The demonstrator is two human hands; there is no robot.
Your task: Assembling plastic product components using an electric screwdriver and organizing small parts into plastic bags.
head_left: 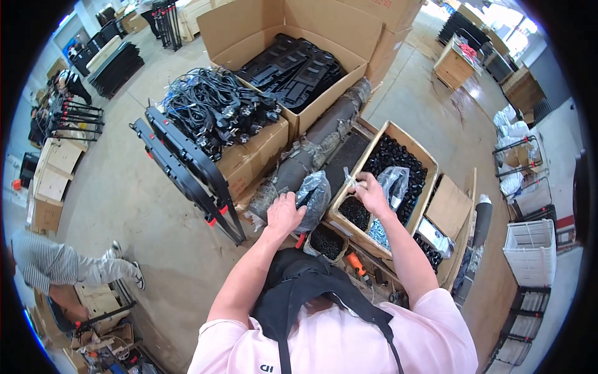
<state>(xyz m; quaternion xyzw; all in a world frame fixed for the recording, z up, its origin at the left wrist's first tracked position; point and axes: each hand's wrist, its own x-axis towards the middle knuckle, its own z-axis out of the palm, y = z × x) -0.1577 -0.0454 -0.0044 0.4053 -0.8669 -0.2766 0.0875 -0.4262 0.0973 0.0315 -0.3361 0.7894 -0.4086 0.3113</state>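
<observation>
Near the centre of the frame, lays the bare left hand (286, 214), fingers bent, against the left side of a clear, crumpled plastic bag (314, 198) with dark contents; cannot tell whether gripping it or only touching it. Just right of there, pinches a thin, whitish, translucent strip (350, 179) between thumb and fingers of the bare right hand (372, 192); cannot make out whether part of a bag or separate. Holds this hand above the left part of a tan, rectangular, shallow box (355, 233) full of small, glossy black parts (405, 156). Inside the box, shows also a second clear plastic bag (395, 181) and bluish-silver metal pieces (378, 234), partly hidden by the right forearm. Below the first bag, shows a heap of fine black pieces (325, 240), too small to identify, near an orange-and-black tool (356, 263). In the upper left of the frame, shows a tangle of black cables with plugs (215, 109), overlapping too much to count, on a brown cardboard carton (258, 146). At the left edge, shows a co-worker in a striped top (43, 258), partly lost in the dark fisheye rim.
</observation>
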